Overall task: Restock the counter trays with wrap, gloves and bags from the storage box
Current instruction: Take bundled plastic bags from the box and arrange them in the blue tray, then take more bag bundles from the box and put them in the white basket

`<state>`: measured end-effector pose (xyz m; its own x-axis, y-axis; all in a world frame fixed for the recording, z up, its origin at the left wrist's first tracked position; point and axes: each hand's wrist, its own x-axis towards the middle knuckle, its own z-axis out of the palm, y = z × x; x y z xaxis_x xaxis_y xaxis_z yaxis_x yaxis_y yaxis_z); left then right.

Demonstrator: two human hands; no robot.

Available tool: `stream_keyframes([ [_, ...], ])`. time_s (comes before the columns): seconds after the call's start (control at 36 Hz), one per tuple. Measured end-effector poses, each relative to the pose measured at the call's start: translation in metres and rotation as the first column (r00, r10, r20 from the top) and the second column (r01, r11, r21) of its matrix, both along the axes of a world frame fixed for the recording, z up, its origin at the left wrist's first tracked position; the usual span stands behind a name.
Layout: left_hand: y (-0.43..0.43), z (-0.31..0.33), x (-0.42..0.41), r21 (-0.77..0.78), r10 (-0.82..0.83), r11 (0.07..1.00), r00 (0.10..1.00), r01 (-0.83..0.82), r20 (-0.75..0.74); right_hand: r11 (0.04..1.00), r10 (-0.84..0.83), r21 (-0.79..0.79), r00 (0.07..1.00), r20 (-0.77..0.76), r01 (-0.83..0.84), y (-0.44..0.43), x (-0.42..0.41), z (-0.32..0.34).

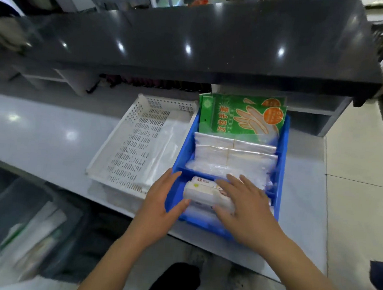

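Observation:
A blue tray (284,151) stands on the white counter. Its far part holds green glove packs (240,118) standing upright. In front of them lie clear bag bundles (232,156). The near compartment holds white wrap boxes (203,193). My left hand (159,208) rests on the tray's near left wall, thumb against the end of a wrap box. My right hand (245,207) lies flat over the wrap boxes, fingers spread. To the left of the blue tray sits a white perforated tray (131,145) with a clear plastic sheet in its right part.
A dark glossy shelf (193,45) overhangs the back of the counter. At the lower left, under the counter's front edge, a grey storage box (21,226) holds white and green packs. Tiled floor runs along the right.

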<state>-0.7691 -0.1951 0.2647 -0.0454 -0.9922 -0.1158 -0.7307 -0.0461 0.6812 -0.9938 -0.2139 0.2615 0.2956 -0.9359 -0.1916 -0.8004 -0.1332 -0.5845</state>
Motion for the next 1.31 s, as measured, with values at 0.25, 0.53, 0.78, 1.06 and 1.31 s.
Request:
stream_keyframes([
  [0.25, 0.077, -0.015, 0.046, -0.011, 0.132, 0.991, 0.981, -0.132, 0.142, 0.961, 0.245, -0.101, 0.961, -0.126, -0.258, 0.013, 0.054, -0.011],
  [0.53, 0.132, -0.038, 0.117, 0.061, 0.236, 0.970, 0.972, -0.236, 0.004, 0.975, 0.171, -0.051, 0.873, -0.456, -0.217, 0.010, 0.105, -0.005],
  [0.78, 0.147, -0.039, 0.203, 0.046, 0.132, 0.990, 0.991, -0.131, -0.013, 0.988, 0.039, -0.123, 0.923, -0.384, -0.093, 0.055, 0.171, 0.021],
  [1.06, 0.197, -0.044, 0.334, 0.067, 0.293, 0.954, 0.956, -0.293, 0.012, 0.966, 0.236, -0.053, 0.950, -0.204, -0.251, 0.145, 0.361, -0.013],
  [1.31, 0.268, -0.084, 0.420, 0.185, 0.610, 0.787, 0.787, -0.588, -0.095, 0.867, 0.495, 0.061, 0.839, -0.224, -0.495, 0.169, 0.467, -0.025],
])
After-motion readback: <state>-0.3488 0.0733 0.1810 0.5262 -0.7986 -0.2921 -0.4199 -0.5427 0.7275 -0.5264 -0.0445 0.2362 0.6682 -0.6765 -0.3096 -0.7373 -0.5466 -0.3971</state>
